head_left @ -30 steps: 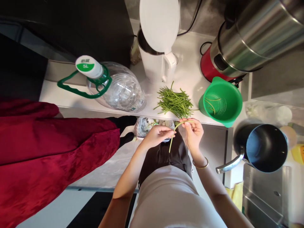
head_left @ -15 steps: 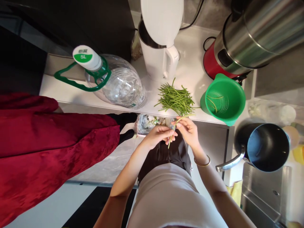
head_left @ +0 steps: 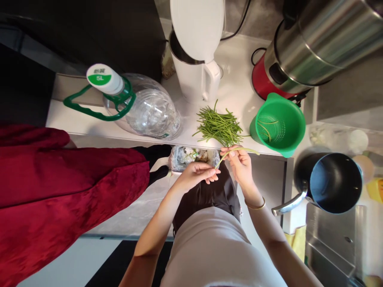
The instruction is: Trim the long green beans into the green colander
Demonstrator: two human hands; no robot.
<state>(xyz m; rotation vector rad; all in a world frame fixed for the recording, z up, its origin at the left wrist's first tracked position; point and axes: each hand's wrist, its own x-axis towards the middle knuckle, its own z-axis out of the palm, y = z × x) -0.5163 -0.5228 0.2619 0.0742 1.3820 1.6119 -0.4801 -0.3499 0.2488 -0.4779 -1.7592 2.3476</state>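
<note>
My right hand (head_left: pixel 240 164) pinches a long green stalk (head_left: pixel 241 150) that points right toward the green colander (head_left: pixel 279 124). My left hand (head_left: pixel 196 174) is curled with its fingertips at the stalk's lower end, just below the counter edge. A pile of the same green stalks (head_left: pixel 220 126) lies on the white counter (head_left: pixel 239 87) right above my hands. One or two stalks lie inside the colander. Under my left hand sits a clear bag of scraps (head_left: pixel 191 156).
A large empty 5L plastic bottle (head_left: pixel 140 107) lies on the counter at left. A white kettle with its lid up (head_left: pixel 194 71) stands behind the pile, and a steel and red appliance (head_left: pixel 299 52) at right. A dark pot (head_left: pixel 332 183) sits at lower right. Red fabric (head_left: pixel 60 187) fills the left.
The stalk's lower piece that hung below my hands is gone from view. My right hand now holds the stalk out to the right, toward the colander. My left hand has dropped slightly.
</note>
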